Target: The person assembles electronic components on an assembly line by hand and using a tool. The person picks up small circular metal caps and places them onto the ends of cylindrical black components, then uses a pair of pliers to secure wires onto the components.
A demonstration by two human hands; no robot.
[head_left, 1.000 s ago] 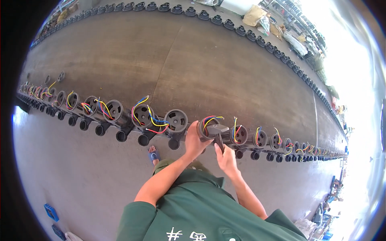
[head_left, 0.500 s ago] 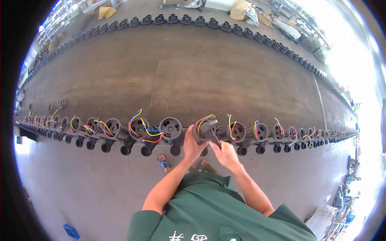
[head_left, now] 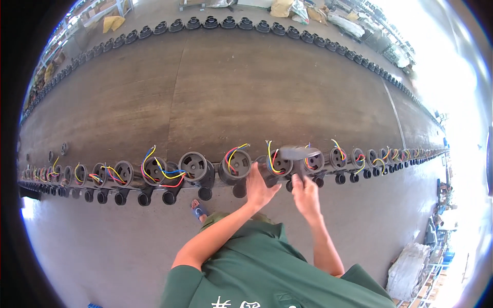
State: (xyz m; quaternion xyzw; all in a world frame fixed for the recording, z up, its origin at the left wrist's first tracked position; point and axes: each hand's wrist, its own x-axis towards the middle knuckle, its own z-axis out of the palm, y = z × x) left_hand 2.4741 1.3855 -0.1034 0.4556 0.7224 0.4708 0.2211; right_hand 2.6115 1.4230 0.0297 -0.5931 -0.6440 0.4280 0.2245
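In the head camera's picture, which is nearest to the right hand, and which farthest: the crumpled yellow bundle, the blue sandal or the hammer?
From the right hand:
1. Hammer, gripped in it.
2. Blue sandal, on the floor, to its left.
3. Crumpled yellow bundle, upper left, beyond the table.

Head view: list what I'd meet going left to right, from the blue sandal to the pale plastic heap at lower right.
Blue sandal → black cup with coloured wires → left hand → right hand → pale plastic heap.
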